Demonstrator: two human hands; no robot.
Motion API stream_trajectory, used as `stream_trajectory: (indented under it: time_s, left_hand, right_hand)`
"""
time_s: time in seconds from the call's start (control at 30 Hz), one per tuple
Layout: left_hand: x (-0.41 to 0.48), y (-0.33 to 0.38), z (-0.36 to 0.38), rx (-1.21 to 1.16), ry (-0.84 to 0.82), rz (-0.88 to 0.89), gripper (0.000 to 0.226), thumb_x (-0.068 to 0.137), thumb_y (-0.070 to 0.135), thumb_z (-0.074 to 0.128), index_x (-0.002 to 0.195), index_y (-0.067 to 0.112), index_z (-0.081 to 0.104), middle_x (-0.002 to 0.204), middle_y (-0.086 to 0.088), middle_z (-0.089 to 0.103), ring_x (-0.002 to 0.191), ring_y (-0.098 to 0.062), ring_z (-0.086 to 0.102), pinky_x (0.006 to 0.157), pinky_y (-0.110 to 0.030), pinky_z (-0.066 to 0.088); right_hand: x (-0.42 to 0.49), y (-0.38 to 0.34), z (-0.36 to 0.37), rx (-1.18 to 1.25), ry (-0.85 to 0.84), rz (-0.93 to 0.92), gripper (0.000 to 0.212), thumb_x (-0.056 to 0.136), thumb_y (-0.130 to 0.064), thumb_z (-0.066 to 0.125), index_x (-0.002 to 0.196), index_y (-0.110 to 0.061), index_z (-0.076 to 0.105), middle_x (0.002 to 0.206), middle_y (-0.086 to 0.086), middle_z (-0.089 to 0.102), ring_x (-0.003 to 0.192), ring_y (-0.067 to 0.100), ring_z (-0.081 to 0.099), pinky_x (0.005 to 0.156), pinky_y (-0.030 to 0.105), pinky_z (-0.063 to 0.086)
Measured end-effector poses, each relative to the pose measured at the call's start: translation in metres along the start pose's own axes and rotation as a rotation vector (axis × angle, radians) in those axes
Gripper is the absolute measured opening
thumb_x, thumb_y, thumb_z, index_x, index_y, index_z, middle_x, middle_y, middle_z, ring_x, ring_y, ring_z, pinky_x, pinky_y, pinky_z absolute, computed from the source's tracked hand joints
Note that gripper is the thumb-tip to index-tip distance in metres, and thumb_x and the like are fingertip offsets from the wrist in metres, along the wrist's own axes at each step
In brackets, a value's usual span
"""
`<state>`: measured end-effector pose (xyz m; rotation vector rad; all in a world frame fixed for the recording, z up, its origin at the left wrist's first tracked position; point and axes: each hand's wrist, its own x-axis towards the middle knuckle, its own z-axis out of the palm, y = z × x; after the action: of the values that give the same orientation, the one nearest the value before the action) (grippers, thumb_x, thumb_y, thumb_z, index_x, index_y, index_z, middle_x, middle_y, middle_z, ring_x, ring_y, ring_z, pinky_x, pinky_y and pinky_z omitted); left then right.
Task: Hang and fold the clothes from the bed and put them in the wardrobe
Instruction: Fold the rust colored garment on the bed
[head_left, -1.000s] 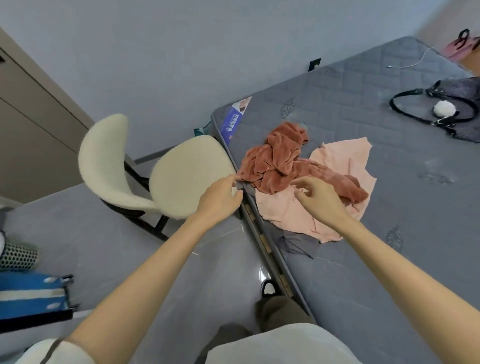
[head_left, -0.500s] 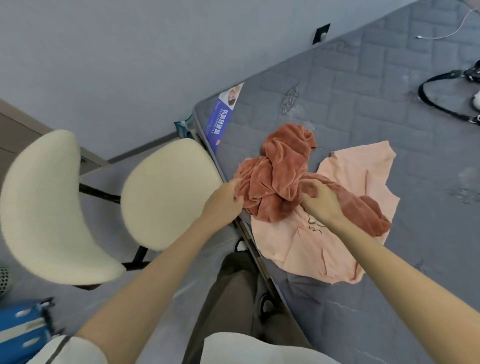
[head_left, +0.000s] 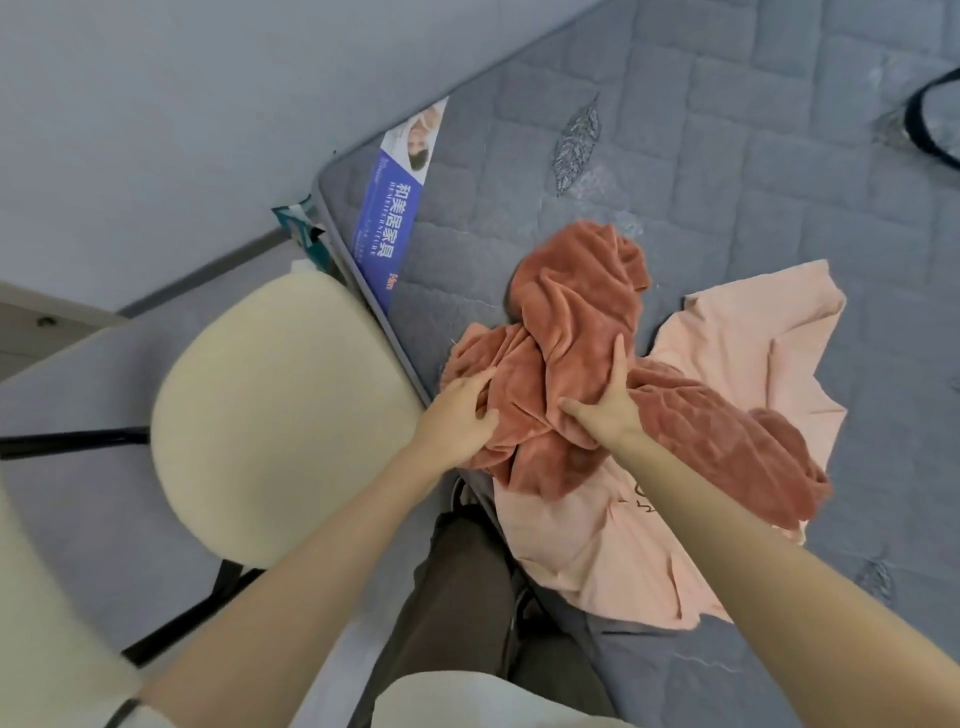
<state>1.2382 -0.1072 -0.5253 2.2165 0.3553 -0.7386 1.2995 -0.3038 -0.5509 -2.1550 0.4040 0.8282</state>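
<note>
two garments on a grey mattress, both hands on the rust one

head view. a quilted grey mattress (head_left: 753, 182) fills the right side of the view, bare of sheets, with one blue printed label (head_left: 389, 218) on its corner by a pale blue-grey wall (head_left: 182, 104). the floor (head_left: 78, 405) beside the bed is grey too. one cream padded chair (head_left: 280, 431) on a black frame stands just beside the mattress edge. one black strap (head_left: 930, 130) curves in at the far right edge; what it belongs to is cut off.

two pieces of clothing lie on the mattress near its edge: one rust fleece garment (head_left: 571, 322), crumpled and twisted, on top of one pale pink garment (head_left: 737, 364), which spreads out flat beneath it and to the right, its near end hanging toward the mattress edge.

two bare hands reach in from below. the left hand (head_left: 457, 415) is at the left end of the rust fleece garment, fingers curled into its folds and gripping the cloth right at the mattress edge. the right hand (head_left: 608, 410) lies on the middle of the same garment, spread wide, fingers straight along the fleece and thumb splayed toward the left hand, pressing rather than clutching. the person's dark trousers (head_left: 457, 597) show between the arms.
</note>
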Motion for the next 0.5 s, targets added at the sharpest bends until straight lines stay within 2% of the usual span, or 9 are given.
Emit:
stream_trajectory:
  time_s: [0.07, 0.13, 0.23, 0.33, 0.43, 0.47, 0.5]
  left_hand:
    - [0.009, -0.002, 0.001, 0.000, -0.005, 0.005, 0.066, 0.090, 0.023, 0.055, 0.150, 0.027, 0.029, 0.149, -0.005, 0.039, 0.138, -0.022, 0.035, 0.108, -0.040, 0.037]
    - [0.012, -0.002, 0.001, -0.015, -0.029, 0.010, 0.075, 0.087, 0.024, 0.060, 0.152, 0.028, 0.023, 0.152, -0.006, 0.034, 0.141, -0.022, 0.031, 0.111, -0.041, 0.034]
    - [0.010, 0.005, -0.001, -0.070, -0.039, 0.029, 0.092, 0.078, 0.025, 0.070, 0.153, 0.031, 0.016, 0.155, -0.005, 0.029, 0.144, -0.022, 0.023, 0.115, -0.042, 0.028]
    - [0.000, 0.018, -0.005, -0.059, 0.024, 0.102, 0.110, 0.069, 0.034, 0.080, 0.153, 0.032, 0.008, 0.159, -0.004, 0.016, 0.147, -0.021, 0.012, 0.118, -0.046, 0.020]
    - [-0.019, 0.040, -0.014, -0.126, 0.084, 0.110, 0.128, 0.061, 0.043, 0.086, 0.150, 0.041, -0.006, 0.160, -0.008, -0.001, 0.148, -0.023, 0.000, 0.120, -0.044, 0.010]
    - [-0.026, 0.046, -0.021, -0.147, 0.091, 0.113, 0.127, 0.061, 0.042, 0.086, 0.150, 0.042, -0.004, 0.160, -0.008, -0.004, 0.148, -0.025, -0.001, 0.119, -0.043, 0.009]
    - [-0.031, 0.051, -0.031, -0.154, 0.105, 0.133, 0.119, 0.064, 0.037, 0.086, 0.151, 0.040, 0.005, 0.160, -0.009, -0.004, 0.148, -0.026, 0.002, 0.119, -0.042, 0.010]
  right_hand:
    - [0.008, 0.001, 0.001, 0.004, 0.030, -0.043, 0.098, 0.079, -0.019, 0.074, 0.152, -0.037, 0.012, 0.142, 0.011, 0.048, 0.124, 0.034, 0.050, 0.102, 0.034, 0.041]
    - [0.009, -0.005, -0.003, 0.040, 0.053, -0.119, 0.076, 0.080, -0.017, 0.072, 0.145, -0.027, 0.034, 0.134, 0.003, 0.054, 0.123, 0.027, 0.052, 0.099, 0.028, 0.040]
    - [-0.006, -0.025, -0.021, 0.143, 0.050, -0.260, 0.049, 0.081, -0.009, 0.069, 0.125, -0.020, 0.051, 0.120, -0.002, 0.059, 0.114, 0.020, 0.057, 0.099, 0.033, 0.045]
    - [-0.031, -0.048, -0.049, 0.193, -0.001, -0.422, 0.045, 0.081, -0.001, 0.069, 0.118, -0.022, 0.054, 0.118, 0.005, 0.061, 0.110, 0.018, 0.060, 0.096, 0.035, 0.048]
    - [-0.067, -0.070, -0.075, 0.278, -0.113, -0.550, 0.048, 0.079, 0.008, 0.069, 0.111, -0.024, 0.054, 0.105, -0.005, 0.066, 0.097, 0.008, 0.063, 0.082, 0.022, 0.050]
    - [-0.080, -0.076, -0.082, 0.256, -0.144, -0.598, 0.051, 0.076, 0.015, 0.066, 0.106, -0.025, 0.054, 0.098, -0.010, 0.065, 0.090, 0.003, 0.062, 0.077, 0.017, 0.048]
    - [-0.092, -0.081, -0.088, 0.207, -0.170, -0.640, 0.055, 0.071, 0.022, 0.060, 0.102, -0.023, 0.054, 0.093, -0.010, 0.063, 0.084, 0.000, 0.060, 0.073, 0.015, 0.045]
